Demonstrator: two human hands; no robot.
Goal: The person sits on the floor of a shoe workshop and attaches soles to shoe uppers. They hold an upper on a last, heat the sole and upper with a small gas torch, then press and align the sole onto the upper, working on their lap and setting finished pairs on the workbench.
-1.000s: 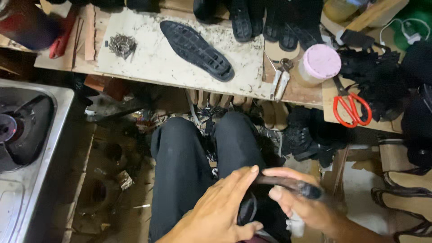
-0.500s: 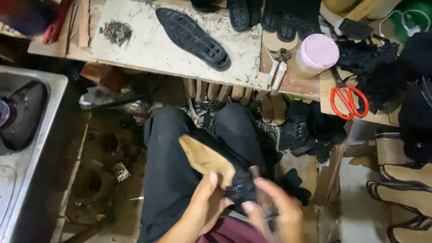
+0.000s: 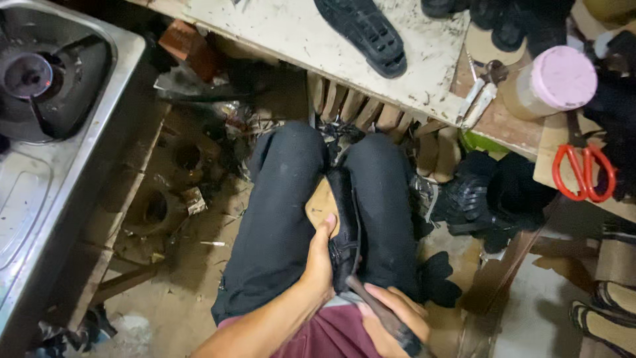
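Black leather shoe (image 3: 343, 225) with a tan insole stands clamped between our knees, our left hand (image 3: 320, 262) gripping its side, our right hand (image 3: 391, 321) closed on a dark-handled tool (image 3: 381, 315), while a pink-lidded jar (image 3: 553, 83) sits on the bench (image 3: 278, 26).

1 head view — steeply down; lap (image 3: 318, 219) close

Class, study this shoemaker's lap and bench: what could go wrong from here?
1. The right hand works a dark tool towards the shoe close to the left hand; a slip could hit fingers or thighs.
2. The red-handled scissors lie near the bench edge and could fall.
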